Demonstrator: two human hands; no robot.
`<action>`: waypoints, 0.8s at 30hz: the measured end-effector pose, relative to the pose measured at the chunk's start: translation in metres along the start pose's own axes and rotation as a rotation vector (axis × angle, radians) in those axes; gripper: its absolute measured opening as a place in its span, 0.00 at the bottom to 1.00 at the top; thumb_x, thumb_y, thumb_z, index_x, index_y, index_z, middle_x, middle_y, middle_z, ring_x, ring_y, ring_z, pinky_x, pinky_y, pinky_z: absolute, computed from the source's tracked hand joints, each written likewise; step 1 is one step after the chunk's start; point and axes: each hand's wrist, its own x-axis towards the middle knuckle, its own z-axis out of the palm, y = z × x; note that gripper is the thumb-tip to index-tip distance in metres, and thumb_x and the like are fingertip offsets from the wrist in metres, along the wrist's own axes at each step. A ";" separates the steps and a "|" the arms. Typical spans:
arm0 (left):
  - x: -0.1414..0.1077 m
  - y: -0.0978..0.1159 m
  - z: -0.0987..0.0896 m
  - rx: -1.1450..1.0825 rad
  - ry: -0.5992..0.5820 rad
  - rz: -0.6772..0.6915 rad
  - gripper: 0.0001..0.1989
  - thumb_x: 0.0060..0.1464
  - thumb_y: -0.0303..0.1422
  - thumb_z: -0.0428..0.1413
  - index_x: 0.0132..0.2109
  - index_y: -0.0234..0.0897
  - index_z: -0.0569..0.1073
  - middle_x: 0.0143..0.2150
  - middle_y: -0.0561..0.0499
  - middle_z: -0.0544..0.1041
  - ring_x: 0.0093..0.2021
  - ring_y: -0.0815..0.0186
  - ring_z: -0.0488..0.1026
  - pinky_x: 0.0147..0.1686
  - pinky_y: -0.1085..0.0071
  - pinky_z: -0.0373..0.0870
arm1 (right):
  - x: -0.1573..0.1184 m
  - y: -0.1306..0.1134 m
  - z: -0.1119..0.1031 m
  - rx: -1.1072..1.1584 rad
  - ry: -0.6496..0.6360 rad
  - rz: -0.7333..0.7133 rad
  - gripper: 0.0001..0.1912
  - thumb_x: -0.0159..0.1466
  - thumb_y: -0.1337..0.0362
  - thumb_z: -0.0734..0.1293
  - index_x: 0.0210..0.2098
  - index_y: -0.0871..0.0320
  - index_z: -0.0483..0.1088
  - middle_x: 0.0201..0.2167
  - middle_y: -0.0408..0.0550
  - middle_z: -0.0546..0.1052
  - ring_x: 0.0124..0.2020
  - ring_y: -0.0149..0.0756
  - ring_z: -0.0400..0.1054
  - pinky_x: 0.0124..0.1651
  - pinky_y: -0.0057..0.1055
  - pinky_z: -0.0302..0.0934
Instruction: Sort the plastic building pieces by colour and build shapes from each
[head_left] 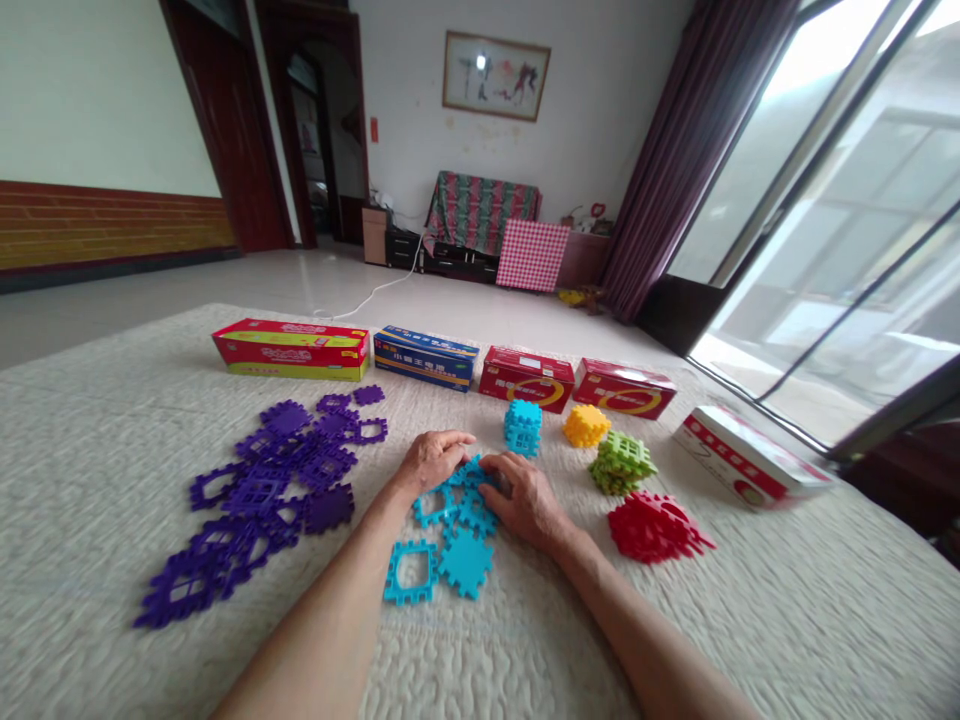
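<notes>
Several flat blue toothed pieces [466,562] lie loosely in the middle of the quilted cover, some solid and some with a square opening. At the far side of this group, my left hand [435,460] reaches in, its fingers together and pointing right; what they hold, if anything, is hidden. My right hand [525,495] has its fingers curled over blue pieces at the right edge of the group, and their grip is hard to make out. A stack of blue pieces [523,428] stands just beyond my right hand.
Purple pieces [259,492] spread on the left. Yellow [586,426], green [622,462] and red [656,527] piles are on the right. Behind stand a red-and-yellow box [292,350], a blue box [426,358] and two red boxes [527,379]; a white-and-red box [750,457] lies far right.
</notes>
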 end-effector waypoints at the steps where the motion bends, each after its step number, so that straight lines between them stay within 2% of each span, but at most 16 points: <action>1: 0.000 0.000 0.000 -0.006 0.001 -0.004 0.18 0.52 0.33 0.48 0.46 0.36 0.78 0.32 0.52 0.81 0.34 0.67 0.77 0.38 0.74 0.71 | 0.000 0.000 0.001 -0.004 0.003 0.010 0.11 0.59 0.68 0.67 0.42 0.57 0.70 0.35 0.47 0.74 0.37 0.36 0.68 0.42 0.32 0.61; 8: 0.002 -0.003 0.001 -0.004 0.043 -0.008 0.17 0.51 0.32 0.49 0.45 0.36 0.78 0.31 0.52 0.81 0.34 0.66 0.77 0.39 0.73 0.72 | 0.000 -0.003 0.003 0.003 0.043 -0.038 0.09 0.65 0.65 0.61 0.42 0.58 0.70 0.37 0.49 0.74 0.38 0.36 0.68 0.43 0.32 0.61; 13: 0.002 -0.002 0.001 0.025 0.061 -0.002 0.17 0.52 0.31 0.49 0.45 0.36 0.78 0.32 0.52 0.81 0.35 0.66 0.77 0.39 0.73 0.72 | 0.000 -0.002 0.004 0.024 0.125 0.028 0.13 0.68 0.65 0.55 0.42 0.59 0.70 0.35 0.50 0.75 0.37 0.36 0.69 0.41 0.31 0.62; 19: 0.001 -0.003 0.003 -0.032 0.048 -0.015 0.17 0.51 0.32 0.50 0.45 0.36 0.77 0.32 0.53 0.81 0.34 0.67 0.78 0.39 0.74 0.72 | 0.000 0.005 0.003 -0.027 0.190 0.106 0.14 0.67 0.66 0.55 0.41 0.58 0.71 0.36 0.49 0.78 0.39 0.37 0.71 0.43 0.31 0.63; 24: 0.002 -0.004 0.003 -0.017 0.060 -0.013 0.17 0.51 0.31 0.50 0.45 0.37 0.77 0.32 0.53 0.81 0.34 0.67 0.78 0.38 0.74 0.72 | 0.000 0.008 0.000 -0.040 0.195 0.137 0.14 0.66 0.66 0.56 0.41 0.58 0.72 0.37 0.49 0.79 0.39 0.37 0.73 0.43 0.30 0.63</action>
